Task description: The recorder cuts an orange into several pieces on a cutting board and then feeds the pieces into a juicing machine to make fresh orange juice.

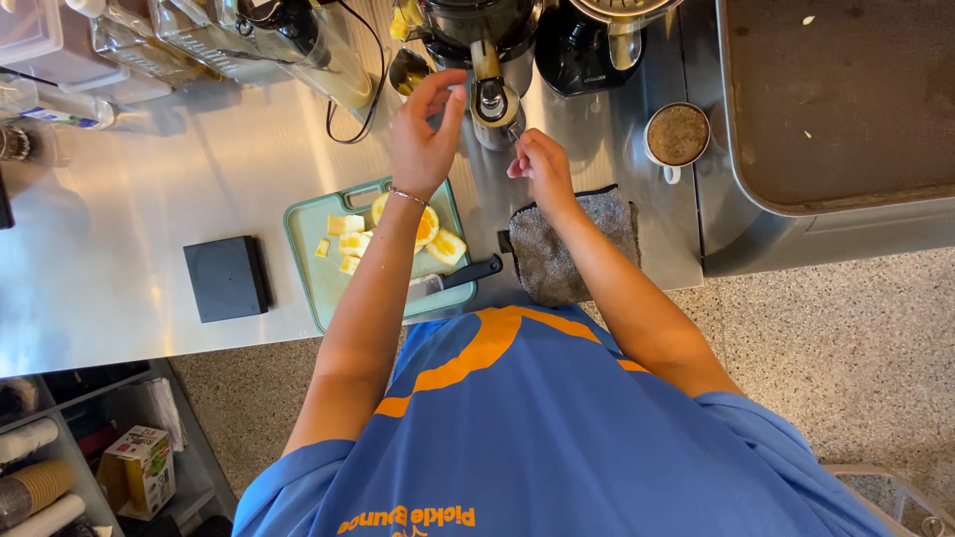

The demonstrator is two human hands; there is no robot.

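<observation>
Seen from above, a person in a blue shirt with orange bands stands at a stainless steel counter (149,219), both bare arms stretched forward. Nearest the body, a pale green cutting board (318,278) lies on the counter with yellow fruit pieces (350,239) and cut orange halves (443,246) on it, and a black-handled knife (460,275) rests along its near right corner. Just right of the board is a grey cloth (567,249); to the left, well apart, sits a small black square block (226,278).

Further out, the left hand (423,139) (a thin bracelet at the wrist) is raised over the board's far edge, fingers spread and loosely curved, holding nothing, its fingertips close to the juicer (477,30). The right hand (540,164) is curled with fingertips pinched together just beside the juicer's spout (494,99); whether it grips something small there cannot be told.

The juicer stands at the back of the counter, directly ahead of both hands. To its right sit a dark appliance (587,55) and a white cup (677,136) of brown liquid, then a large dark tray (846,99).
</observation>
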